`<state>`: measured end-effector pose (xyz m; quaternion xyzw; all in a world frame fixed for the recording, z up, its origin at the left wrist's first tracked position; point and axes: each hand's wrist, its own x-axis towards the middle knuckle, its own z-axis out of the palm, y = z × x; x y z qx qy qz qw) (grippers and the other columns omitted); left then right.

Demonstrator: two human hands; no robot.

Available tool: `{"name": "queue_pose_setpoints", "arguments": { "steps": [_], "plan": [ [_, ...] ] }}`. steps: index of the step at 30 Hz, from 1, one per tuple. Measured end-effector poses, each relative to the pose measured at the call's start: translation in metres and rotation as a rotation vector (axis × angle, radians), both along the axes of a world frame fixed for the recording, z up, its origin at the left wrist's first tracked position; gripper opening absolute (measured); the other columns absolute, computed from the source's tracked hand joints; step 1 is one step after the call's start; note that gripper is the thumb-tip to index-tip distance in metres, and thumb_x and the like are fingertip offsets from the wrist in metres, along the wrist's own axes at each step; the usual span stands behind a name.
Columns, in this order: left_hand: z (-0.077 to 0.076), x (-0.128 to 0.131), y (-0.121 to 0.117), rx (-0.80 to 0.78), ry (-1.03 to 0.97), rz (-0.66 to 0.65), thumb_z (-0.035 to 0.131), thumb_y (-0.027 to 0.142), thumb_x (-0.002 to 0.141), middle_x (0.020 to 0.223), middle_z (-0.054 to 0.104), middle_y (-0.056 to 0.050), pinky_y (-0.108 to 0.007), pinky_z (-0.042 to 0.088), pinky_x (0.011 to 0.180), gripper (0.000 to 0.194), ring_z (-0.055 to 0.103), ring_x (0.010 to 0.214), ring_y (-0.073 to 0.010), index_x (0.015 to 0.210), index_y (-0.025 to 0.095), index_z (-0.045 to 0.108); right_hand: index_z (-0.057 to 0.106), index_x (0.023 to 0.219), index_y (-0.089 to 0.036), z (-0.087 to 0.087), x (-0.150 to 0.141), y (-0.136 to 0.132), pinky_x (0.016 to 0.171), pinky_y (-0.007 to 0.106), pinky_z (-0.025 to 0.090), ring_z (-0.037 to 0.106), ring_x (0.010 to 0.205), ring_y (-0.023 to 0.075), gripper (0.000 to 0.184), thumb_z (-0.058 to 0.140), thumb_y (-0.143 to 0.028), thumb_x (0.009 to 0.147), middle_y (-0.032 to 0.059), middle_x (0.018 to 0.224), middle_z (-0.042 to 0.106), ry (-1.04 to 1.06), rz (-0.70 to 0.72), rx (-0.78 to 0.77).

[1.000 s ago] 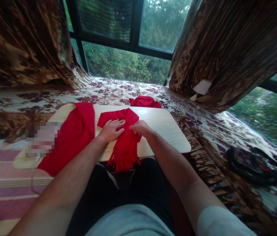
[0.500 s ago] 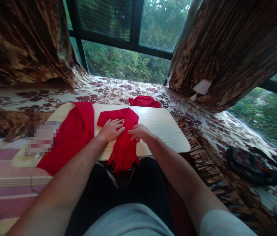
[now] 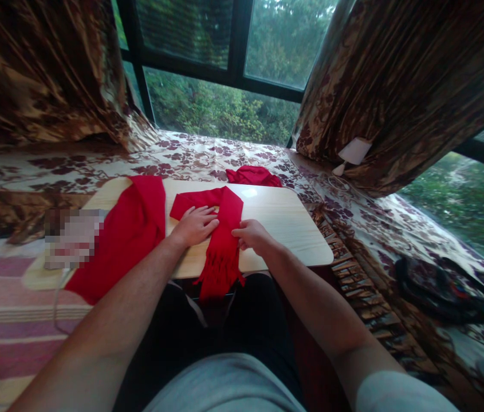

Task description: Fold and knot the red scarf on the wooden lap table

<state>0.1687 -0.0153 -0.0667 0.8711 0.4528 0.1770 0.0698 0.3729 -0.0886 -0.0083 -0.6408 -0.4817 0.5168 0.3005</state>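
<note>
A red fringed scarf (image 3: 229, 207) lies folded at angles on the pale wooden table (image 3: 284, 223), its fringe hanging over the near edge. My left hand (image 3: 196, 225) rests flat with fingers spread, its fingertips on the scarf beside a small gap in the fold. At the scarf's right edge, my right hand (image 3: 252, 236) pinches the cloth between thumb and finger. A wider piece of red cloth (image 3: 124, 240) lies to the left, partly under my left forearm and draped past the table's near edge.
A crumpled red cloth (image 3: 254, 176) sits behind the table on the flowered cover. A blurred-out object with a cable (image 3: 72, 240) lies at the table's left end. A small white lamp (image 3: 354, 151) stands back right; a dark bag (image 3: 443, 289) lies at right.
My right hand has shifted slightly right along the scarf's edge. The fringed end looks narrower and gathered more to the right. My left hand stays in place.
</note>
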Motion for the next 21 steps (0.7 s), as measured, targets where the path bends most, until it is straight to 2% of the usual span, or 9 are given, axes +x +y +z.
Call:
{"name": "queue_pose_setpoints", "arguments": {
  "steps": [6,11,16,21],
  "plan": [
    [0.000,0.000,-0.002,0.009,-0.014,-0.001,0.040,0.055,0.099,0.154,0.050,-0.003,-0.053,0.023,0.122,0.050,0.040,0.146,-0.0263,0.135,0.032,0.066,0.057,0.077,-0.016,0.000,0.009,-0.004,0.038,0.017,0.039,0.058,0.042,0.0106,0.013,0.067,-0.006,0.077,-0.0035,0.050,0.060,-0.035,0.065,-0.059],
    [0.001,0.000,-0.003,0.027,-0.034,-0.006,0.046,0.056,0.096,0.152,0.052,-0.004,-0.053,0.022,0.122,0.049,0.041,0.146,-0.0269,0.132,0.032,0.068,0.053,0.084,-0.018,-0.002,0.008,-0.010,0.039,0.017,0.044,0.062,0.047,0.0125,0.027,0.078,-0.014,0.074,-0.0047,0.055,0.062,-0.029,0.128,-0.052],
    [0.002,0.000,-0.004,0.023,-0.034,-0.004,0.045,0.056,0.096,0.153,0.051,-0.004,-0.053,0.023,0.122,0.049,0.041,0.145,-0.0269,0.131,0.031,0.069,0.056,0.087,-0.018,-0.007,0.007,-0.020,0.036,0.016,0.040,0.058,0.045,0.0104,0.027,0.074,-0.008,0.070,-0.0049,0.057,0.063,0.023,0.145,0.002],
    [0.000,0.000,-0.002,0.017,-0.036,-0.004,0.045,0.059,0.096,0.153,0.051,-0.005,-0.054,0.023,0.122,0.051,0.040,0.146,-0.0273,0.133,0.031,0.067,0.061,0.080,-0.016,-0.002,0.016,-0.024,0.035,0.016,0.034,0.050,0.040,0.0073,0.013,0.068,-0.009,0.072,-0.0054,0.052,0.058,0.117,0.186,-0.040]
  ]
}}
